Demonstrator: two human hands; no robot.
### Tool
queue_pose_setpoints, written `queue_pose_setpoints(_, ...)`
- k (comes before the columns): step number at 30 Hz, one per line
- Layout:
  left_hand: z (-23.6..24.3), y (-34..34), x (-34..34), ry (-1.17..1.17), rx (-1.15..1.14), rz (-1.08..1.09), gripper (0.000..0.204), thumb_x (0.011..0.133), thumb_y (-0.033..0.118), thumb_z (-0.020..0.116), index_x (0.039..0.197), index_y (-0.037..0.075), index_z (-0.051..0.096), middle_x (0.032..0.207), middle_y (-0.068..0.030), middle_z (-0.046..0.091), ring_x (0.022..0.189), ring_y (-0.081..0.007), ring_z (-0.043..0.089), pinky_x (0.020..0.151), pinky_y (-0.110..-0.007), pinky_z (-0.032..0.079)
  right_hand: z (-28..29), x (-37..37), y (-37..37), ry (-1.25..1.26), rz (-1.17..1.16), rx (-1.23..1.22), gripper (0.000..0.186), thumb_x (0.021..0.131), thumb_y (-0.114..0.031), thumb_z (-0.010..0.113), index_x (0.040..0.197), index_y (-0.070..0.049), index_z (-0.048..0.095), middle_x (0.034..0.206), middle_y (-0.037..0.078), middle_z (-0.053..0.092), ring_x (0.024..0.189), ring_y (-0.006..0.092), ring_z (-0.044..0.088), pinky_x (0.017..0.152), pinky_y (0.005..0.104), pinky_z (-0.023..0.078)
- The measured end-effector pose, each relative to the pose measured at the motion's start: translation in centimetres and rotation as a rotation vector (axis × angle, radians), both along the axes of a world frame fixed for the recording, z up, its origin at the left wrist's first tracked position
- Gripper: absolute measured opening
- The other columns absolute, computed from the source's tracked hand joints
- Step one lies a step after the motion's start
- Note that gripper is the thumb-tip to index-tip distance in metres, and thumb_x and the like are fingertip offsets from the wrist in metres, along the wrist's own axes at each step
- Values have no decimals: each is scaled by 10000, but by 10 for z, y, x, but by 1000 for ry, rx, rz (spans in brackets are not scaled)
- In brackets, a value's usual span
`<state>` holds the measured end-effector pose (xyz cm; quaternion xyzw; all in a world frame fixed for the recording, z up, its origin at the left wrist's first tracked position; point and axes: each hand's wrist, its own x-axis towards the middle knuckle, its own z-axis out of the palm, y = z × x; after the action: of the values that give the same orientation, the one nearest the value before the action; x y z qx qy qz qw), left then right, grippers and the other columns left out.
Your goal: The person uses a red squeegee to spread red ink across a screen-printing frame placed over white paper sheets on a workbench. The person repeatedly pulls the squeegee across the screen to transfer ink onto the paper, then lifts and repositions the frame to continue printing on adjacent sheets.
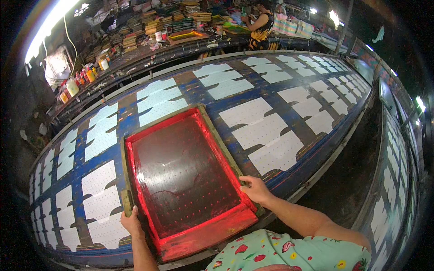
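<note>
A screen printing frame [183, 245] with red-coated inner borders and a dark, dotted mesh lies tilted across the near part of a long printing table. My left hand [131, 221] is closed around its lower left side, close to a small wooden block [126, 202] on that edge. On the right side rail my right hand [256, 190] grips with the fingers curled over it. Cut white fabric pieces [105, 204] with small dots lie left of the frame. More white pieces [263, 131] lie to its right. Whatever is beneath the dark mesh is mostly hidden.
The blue-and-brown table [210, 108] carries rows of cut pieces into the distance. Behind it, a bench holds bottles [72, 86], stacked wooden frames [151, 28] and a yellow-red screen [187, 36]. A person [262, 25] stands at the back. Another table with pieces [389, 180] runs along the right.
</note>
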<state>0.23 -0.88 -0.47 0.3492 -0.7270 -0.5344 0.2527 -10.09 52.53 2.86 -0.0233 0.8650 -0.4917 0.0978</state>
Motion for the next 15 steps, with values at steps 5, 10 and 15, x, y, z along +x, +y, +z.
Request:
queue_pose_setpoints(5,0,-1,-12,59,47,-4,236,930,133,878,1096,-1,777,947,-34,744,812,-158,663,755,-336,532,24,-8,-10,59,1,99,420,946,-264,779,1333,-102,786,1276,217,756,1238,393,691,1086,466,545)
queue_pose_setpoints(10,13,-7,-16,-37,178,26,323,947,164,876,1184,-21,758,1028,-62,770,849,-191,706,788,-357,573,63,-7,2,101,31,59,372,932,-270,779,1264,-108,816,1166,199,770,1167,381,709,1039,470,556)
queue_pose_setpoints(15,46,28,-29,23,209,-11,348,958,174,873,1213,-28,750,1015,-75,766,839,-197,718,774,-362,581,74,-28,40,343,24,-40,306,924,-237,775,1191,-95,822,1105,203,785,1132,397,716,1019,487,563)
